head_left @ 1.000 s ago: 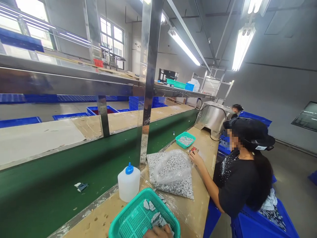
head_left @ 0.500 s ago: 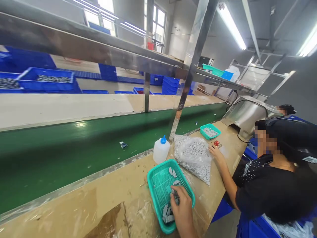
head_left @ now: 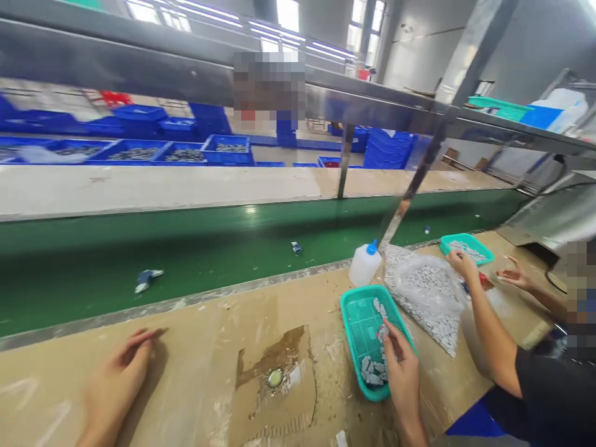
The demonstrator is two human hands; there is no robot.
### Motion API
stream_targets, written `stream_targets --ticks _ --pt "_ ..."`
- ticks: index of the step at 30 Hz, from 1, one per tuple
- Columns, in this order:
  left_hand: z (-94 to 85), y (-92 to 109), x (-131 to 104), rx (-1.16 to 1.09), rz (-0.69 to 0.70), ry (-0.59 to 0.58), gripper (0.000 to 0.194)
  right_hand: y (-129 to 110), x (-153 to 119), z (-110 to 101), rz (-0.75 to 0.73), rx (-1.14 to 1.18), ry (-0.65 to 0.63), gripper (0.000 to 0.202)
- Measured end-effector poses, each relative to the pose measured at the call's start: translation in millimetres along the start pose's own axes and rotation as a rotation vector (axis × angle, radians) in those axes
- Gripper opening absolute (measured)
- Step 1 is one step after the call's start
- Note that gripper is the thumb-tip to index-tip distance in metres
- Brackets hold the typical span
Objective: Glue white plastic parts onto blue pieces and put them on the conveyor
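Observation:
Over the near green basket (head_left: 350, 329), my right hand (head_left: 401, 366) pinches a small grey-white piece (head_left: 383, 333) between thumb and fingertips. More pieces like it (head_left: 372, 371) lie in the basket, mostly at its near end. My left hand (head_left: 121, 372) is above the tan work surface at the left, its thumb and fingers pressed together. What it holds, if anything, is too small to make out. Between the hands is a torn patch in the surface covering with a round, pale spot (head_left: 275, 377). Behind the basket stands a white squeeze bottle (head_left: 365, 267) with a blue cap.
A clear bag of small pale pieces (head_left: 426, 288) lies right of the basket. Beyond it, a co-worker's hands (head_left: 465, 266) work by another green basket (head_left: 488, 256). A green conveyor belt (head_left: 223, 254) carries small dark-and-white parts (head_left: 146, 280). A slanted metal post (head_left: 421, 167) rises behind the bottle.
The view has swung left, and my left hand has come into sight. My right hand has lifted a piece from the basket's contents. The co-worker's second hand now shows.

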State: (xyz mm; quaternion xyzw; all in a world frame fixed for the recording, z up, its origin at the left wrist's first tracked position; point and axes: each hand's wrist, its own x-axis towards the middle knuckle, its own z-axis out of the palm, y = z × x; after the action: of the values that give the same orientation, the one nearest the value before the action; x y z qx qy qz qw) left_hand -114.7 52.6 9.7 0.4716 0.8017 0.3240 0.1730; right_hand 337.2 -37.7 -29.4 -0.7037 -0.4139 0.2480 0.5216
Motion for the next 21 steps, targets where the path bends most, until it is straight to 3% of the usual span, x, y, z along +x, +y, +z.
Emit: stream_targets --ticks 4,8,11,14,21 --pt "6.2 -34 1 -0.142 -0.027 0.126 0.027 8 5 7 0.011 0.01 -0.135 0.052" --pt "19.9 -30 6 -0.024 0.078 0.163 0.024 9 15 11 0.08 0.062 -0.219 0.059" --pt "39.0 -6 19 0.038 0.186 0.091 0.026 1 18 15 0.223 0.224 -0.329 0.059" --pt "68.8 32 43 0.051 0.336 -0.043 0.033 -11 13 17 0.318 0.396 -0.364 0.056" --pt "144.3 127 114 -0.022 0.589 -0.338 0.045 -39 -2 22 0.275 0.539 -0.405 0.048"
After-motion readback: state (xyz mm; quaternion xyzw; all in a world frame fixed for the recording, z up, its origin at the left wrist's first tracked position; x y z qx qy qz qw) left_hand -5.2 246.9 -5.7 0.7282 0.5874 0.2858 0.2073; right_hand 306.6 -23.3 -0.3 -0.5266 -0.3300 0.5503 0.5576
